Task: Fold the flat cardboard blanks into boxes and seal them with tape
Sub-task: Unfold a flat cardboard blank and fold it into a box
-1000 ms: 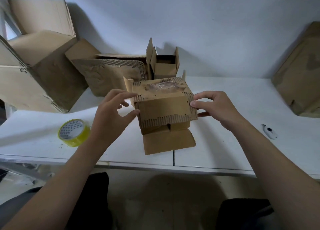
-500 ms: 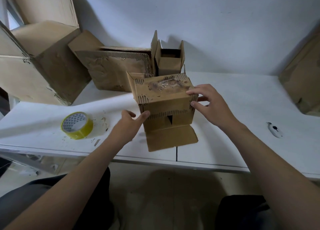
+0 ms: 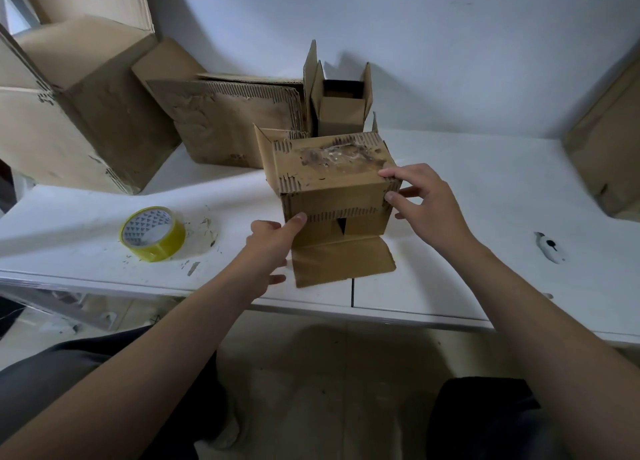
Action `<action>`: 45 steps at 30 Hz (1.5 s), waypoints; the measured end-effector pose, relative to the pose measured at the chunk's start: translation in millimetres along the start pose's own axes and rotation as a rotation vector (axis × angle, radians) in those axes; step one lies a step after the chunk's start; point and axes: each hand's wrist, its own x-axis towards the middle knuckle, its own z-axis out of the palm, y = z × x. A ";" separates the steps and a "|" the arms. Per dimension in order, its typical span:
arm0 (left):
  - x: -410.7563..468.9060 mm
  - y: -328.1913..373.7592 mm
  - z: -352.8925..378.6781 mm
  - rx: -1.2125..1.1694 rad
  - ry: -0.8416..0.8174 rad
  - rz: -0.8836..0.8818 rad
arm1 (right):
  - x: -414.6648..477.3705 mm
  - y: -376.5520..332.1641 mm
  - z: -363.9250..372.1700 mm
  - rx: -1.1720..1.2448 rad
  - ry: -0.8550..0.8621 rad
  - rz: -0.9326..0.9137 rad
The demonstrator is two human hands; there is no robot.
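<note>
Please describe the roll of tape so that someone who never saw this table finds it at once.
Start at the white table and look at its left part, in front of the large cardboard box. Left of the left hand lies the tape roll. It is the only round, yellow thing among brown cardboard.
</note>
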 end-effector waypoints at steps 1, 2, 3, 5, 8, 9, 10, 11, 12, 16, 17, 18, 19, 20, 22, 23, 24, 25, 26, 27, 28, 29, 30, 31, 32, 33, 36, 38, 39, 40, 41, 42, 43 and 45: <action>0.3 -0.1 -0.9 0.000 -0.012 -0.009 | -0.8 1.3 0.1 -0.009 0.017 0.007; 0.2 -0.2 -2.0 -0.007 -0.022 -0.021 | -2.1 2.3 0.0 -0.009 0.030 0.015; 0.8 -0.5 -3.5 -0.024 -0.025 -0.034 | -3.5 3.5 -0.3 -0.005 0.037 0.021; 1.8 -0.6 -6.3 -0.090 -0.017 -0.070 | -7.4 5.8 -0.3 0.000 0.042 0.030; 0.3 -0.5 -8.7 -0.196 -0.042 -0.114 | -13.3 7.8 1.6 0.009 0.063 0.073; -0.1 -1.1 -8.5 -0.240 -0.047 -0.132 | -15.0 8.1 2.4 0.007 0.076 0.084; -1.0 -2.0 -8.8 -0.289 -0.045 -0.153 | -16.5 8.5 3.1 0.004 0.088 0.088; -1.0 -3.1 -8.7 -0.332 -0.037 -0.163 | -17.8 8.5 3.6 0.005 0.096 0.091; -1.1 -3.6 -8.1 -0.364 -0.029 -0.155 | -18.7 8.5 3.3 0.011 0.101 0.094; 3.2 -3.9 -5.1 -0.212 0.021 0.062 | -19.2 9.4 -0.1 0.026 0.087 0.094; 4.6 -5.3 -4.1 -0.097 0.029 0.168 | -18.9 9.9 -0.5 0.023 0.080 0.079; 5.3 -7.2 -3.3 0.001 0.029 0.271 | -18.5 10.7 -0.2 0.017 0.072 0.064; 7.1 -9.7 -2.8 0.067 0.024 0.344 | -18.2 11.0 0.8 0.009 0.061 0.056; 8.7 -11.8 -2.9 0.105 0.024 0.387 | -18.7 11.1 2.3 0.003 0.045 0.053; 16.0 -14.7 -3.3 0.167 0.076 0.453 | -22.4 12.1 7.1 0.026 -0.034 0.055; 20.2 -15.1 -4.1 0.199 0.122 0.480 | -25.2 13.0 10.3 0.051 -0.093 0.054; 23.7 -14.9 -5.1 0.217 0.167 0.504 | -28.0 14.3 14.0 0.067 -0.145 0.050; 26.8 -14.4 -6.0 0.226 0.203 0.522 | -30.0 15.9 17.8 0.070 -0.176 0.041; 29.3 -13.8 -6.2 0.233 0.233 0.542 | -30.8 17.8 21.0 0.066 -0.184 0.029; 30.1 -13.3 -6.0 0.244 0.256 0.566 | -30.6 19.3 23.3 0.063 -0.175 0.020; 29.4 -12.6 -5.4 0.257 0.276 0.596 | -29.1 19.3 24.3 0.063 -0.159 0.017; 26.9 -10.9 -5.0 0.262 0.296 0.629 | -26.9 17.7 23.9 0.062 -0.140 0.017; 23.4 -8.3 -5.0 0.252 0.317 0.668 | -24.5 14.2 22.0 0.056 -0.119 0.017; 18.3 -4.3 -5.5 0.231 0.342 0.717 | -22.1 9.5 18.4 0.038 -0.096 0.008; 12.5 0.9 -6.5 0.200 0.369 0.777 | -19.9 3.6 13.8 0.010 -0.073 -0.011; 6.2 6.8 -7.6 0.163 0.389 0.837 | -18.2 -2.7 8.7 -0.022 -0.053 -0.037; -11.4 22.8 -10.1 0.063 0.400 0.968 | -17.8 -26.1 -6.8 -0.079 -0.017 -0.085; -19.6 29.7 -11.9 0.036 0.385 1.020 | -21.6 -41.6 -17.1 -0.072 0.029 -0.073; -22.9 32.3 -12.6 0.037 0.366 1.041 | -23.9 -48.9 -22.5 -0.068 0.050 -0.056; -25.6 34.2 -12.9 0.035 0.338 1.048 | -25.8 -56.1 -28.1 -0.069 0.068 -0.034; -28.0 35.7 -12.3 0.023 0.305 1.040 | -27.1 -62.2 -33.6 -0.080 0.081 -0.010; -29.7 36.3 -11.0 0.005 0.274 1.022 | -27.9 -67.3 -38.5 -0.102 0.085 0.017; -31.7 36.5 -8.6 -0.006 0.245 1.002 | -28.1 -70.5 -42.2 -0.137 0.079 0.050; -35.1 35.9 -3.0 -0.004 0.195 0.963 | -27.9 -74.3 -45.4 -0.209 0.036 0.128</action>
